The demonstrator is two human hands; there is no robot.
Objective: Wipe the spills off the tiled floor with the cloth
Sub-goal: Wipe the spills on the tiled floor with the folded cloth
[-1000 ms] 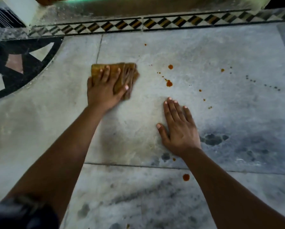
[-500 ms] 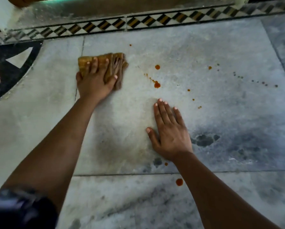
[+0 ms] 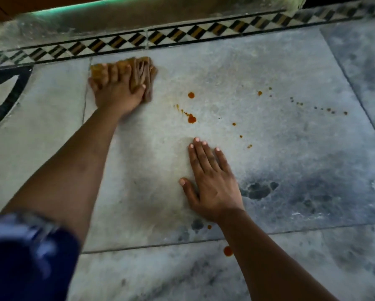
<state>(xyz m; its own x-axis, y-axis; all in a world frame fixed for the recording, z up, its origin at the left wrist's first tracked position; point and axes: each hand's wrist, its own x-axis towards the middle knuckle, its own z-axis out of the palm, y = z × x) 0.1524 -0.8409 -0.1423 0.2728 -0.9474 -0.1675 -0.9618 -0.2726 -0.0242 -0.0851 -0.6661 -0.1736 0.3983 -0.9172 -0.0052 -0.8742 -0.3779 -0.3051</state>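
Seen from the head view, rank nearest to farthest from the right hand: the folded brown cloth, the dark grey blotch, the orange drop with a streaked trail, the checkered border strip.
1. Dark grey blotch: beside the right hand.
2. Orange drop with a streaked trail: ahead of that hand.
3. Folded brown cloth: far left, under the left hand.
4. Checkered border strip: by the wall.

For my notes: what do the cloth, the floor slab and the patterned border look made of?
Cloth: soft woven fabric, yellow-brown, matte; it bunches into folds under the left hand. Floor slab: likely marble or similar stone, grey with cloudy dark veining, faint sheen. Border: seemingly inlaid stone or tile, black, white and ochre diamonds.
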